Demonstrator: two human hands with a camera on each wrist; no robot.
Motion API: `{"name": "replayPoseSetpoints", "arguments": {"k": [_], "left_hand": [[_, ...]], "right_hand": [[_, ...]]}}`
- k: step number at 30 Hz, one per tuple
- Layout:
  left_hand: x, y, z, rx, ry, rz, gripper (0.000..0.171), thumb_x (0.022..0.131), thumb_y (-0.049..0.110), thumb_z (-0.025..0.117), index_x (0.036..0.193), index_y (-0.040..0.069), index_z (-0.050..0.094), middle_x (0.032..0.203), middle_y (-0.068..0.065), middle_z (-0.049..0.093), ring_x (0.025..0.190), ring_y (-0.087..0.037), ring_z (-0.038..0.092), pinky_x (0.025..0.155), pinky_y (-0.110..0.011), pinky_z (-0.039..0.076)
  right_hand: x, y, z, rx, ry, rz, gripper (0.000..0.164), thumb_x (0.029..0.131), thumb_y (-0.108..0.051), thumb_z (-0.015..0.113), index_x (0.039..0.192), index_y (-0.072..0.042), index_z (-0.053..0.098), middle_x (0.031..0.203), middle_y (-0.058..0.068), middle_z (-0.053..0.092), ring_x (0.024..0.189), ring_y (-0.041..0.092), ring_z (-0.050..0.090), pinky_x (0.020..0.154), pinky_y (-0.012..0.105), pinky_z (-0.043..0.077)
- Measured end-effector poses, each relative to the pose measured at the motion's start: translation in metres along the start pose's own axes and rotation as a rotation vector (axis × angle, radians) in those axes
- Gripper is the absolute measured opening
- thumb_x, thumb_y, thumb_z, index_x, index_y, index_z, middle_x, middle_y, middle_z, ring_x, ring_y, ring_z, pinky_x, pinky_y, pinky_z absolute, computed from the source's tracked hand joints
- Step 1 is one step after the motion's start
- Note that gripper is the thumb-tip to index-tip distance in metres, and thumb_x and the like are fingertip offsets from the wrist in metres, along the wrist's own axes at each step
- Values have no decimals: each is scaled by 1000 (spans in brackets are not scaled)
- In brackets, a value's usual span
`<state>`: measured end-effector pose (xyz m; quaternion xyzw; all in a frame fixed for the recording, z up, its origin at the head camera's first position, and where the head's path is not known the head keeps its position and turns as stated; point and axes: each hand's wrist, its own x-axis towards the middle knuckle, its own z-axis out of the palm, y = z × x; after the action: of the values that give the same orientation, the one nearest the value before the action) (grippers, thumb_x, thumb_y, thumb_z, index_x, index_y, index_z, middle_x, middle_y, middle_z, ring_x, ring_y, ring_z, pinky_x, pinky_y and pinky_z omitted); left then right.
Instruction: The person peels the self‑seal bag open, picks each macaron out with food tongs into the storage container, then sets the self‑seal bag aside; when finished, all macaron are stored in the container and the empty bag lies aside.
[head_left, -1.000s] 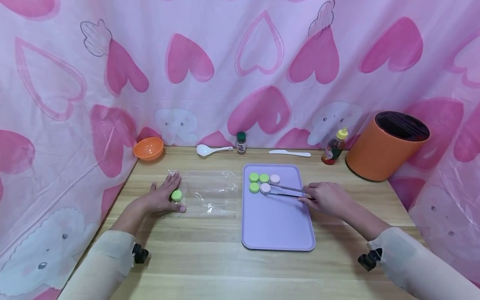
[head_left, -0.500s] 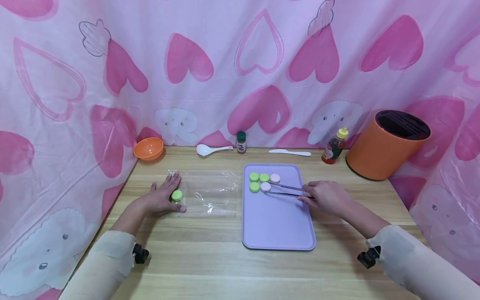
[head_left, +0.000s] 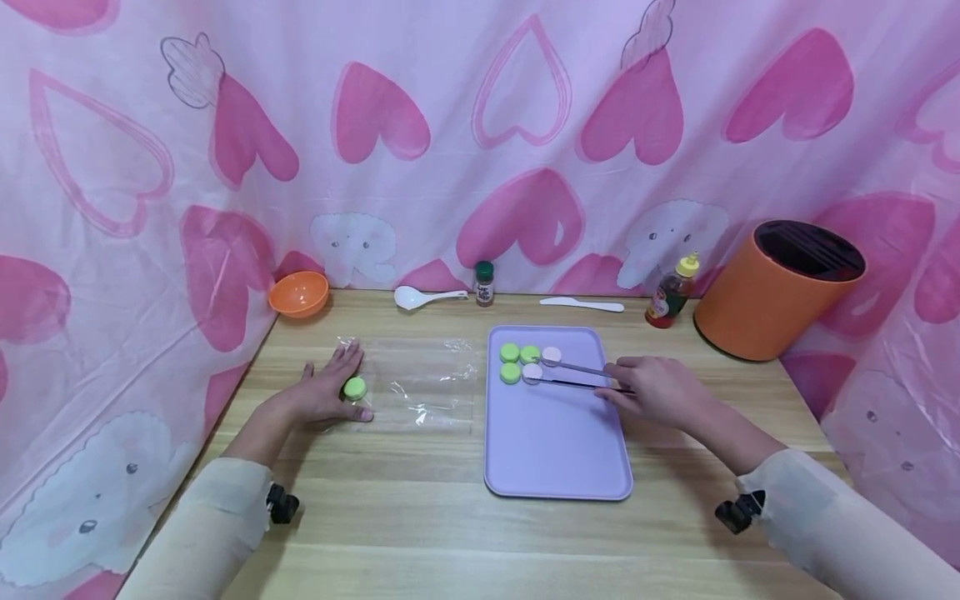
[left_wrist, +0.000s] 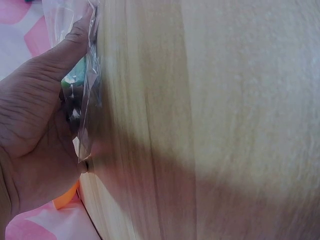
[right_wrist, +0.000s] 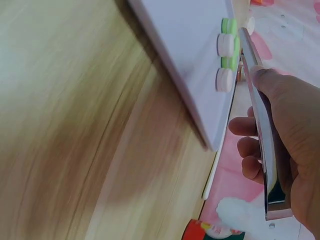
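Observation:
On the left, my left hand (head_left: pixel 330 393) rests with spread fingers on the end of a clear plastic bag (head_left: pixel 431 387). A green macaron (head_left: pixel 355 388) lies between its thumb and forefinger, at that end of the bag. My right hand (head_left: pixel 656 390) grips metal tongs (right_wrist: pixel 265 130), whose two arms reach left over a lilac tray (head_left: pixel 555 458). Several green macarons (head_left: pixel 510 372) and two pale pink macarons (head_left: pixel 552 356) stand in rows at the tray's far left. The tong tips are apart, by the nearer pale macaron (head_left: pixel 532 373) and the green one behind it.
Along the back stand an orange bowl (head_left: pixel 299 295), a white spoon (head_left: pixel 420 297), a green-capped seasoning jar (head_left: pixel 484 284), a white plastic knife (head_left: pixel 582 305) and a yellow-topped squeeze bottle (head_left: pixel 672 292). An orange knife block (head_left: pixel 776 292) is at the back right. A pink heart-print curtain (head_left: pixel 517 217) encloses the table.
The tong tips have shifted slightly away from me and to the left over the macarons. My left hand, the bag and the macarons have kept their places.

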<state>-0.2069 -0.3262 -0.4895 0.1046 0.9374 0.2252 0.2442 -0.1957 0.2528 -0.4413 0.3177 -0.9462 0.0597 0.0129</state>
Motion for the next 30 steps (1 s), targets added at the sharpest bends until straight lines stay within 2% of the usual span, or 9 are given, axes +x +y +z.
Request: {"name": "replayPoseSetpoints", "arguments": {"k": [3,7,10,17,22,30], "left_hand": [[-1,0,-2,-6,3,4,139,87,64,87,177,5,0,187,-18,-13,172,-46,-17,126,-84,-17],[-1,-1,-3,5,7,5,140,87,65,87,177,6,-1,187,-17,-13,172,-46,-17,126,-84,-16],[0,-2,-3,10,6,5,140,86,65,87,177,6,-1,187,-17,-13,172,-46,-17,126,-84,-17],[0,-3,-2,11,4,3,140,86,67,87,178,6,-1,187,-16,-12,172,-45,-18,127,-83,-18],[1,-2,-2,-6,9,14,139,87,63,88,177,5,0,187,-17,-11,172,-46,-17,126,-83,-18],[0,-1,-2,-11,12,19,139,87,61,89,177,3,0,187,-18,-10,172,-47,-16,126,-84,-18]], "right_hand": [[10,-7,0,5,-14,-9,42,100,-44,83,124,-10,84,104,7,84,76,14,74,73,39,69],[26,-20,4,0,-10,-73,37,100,-43,83,119,-11,84,93,1,80,68,7,62,67,30,64],[39,-31,10,-11,12,-138,34,101,-42,82,115,-11,83,90,0,78,64,5,56,63,29,62],[70,-56,30,-34,95,-268,30,100,-42,83,107,-12,83,90,0,78,67,13,66,62,36,63],[85,-74,38,-14,75,-268,26,101,-42,81,102,-16,82,88,-3,77,70,14,68,62,36,61],[107,-97,51,-5,61,-287,29,104,-44,78,89,-19,73,81,-4,69,62,10,55,54,34,53]]}}
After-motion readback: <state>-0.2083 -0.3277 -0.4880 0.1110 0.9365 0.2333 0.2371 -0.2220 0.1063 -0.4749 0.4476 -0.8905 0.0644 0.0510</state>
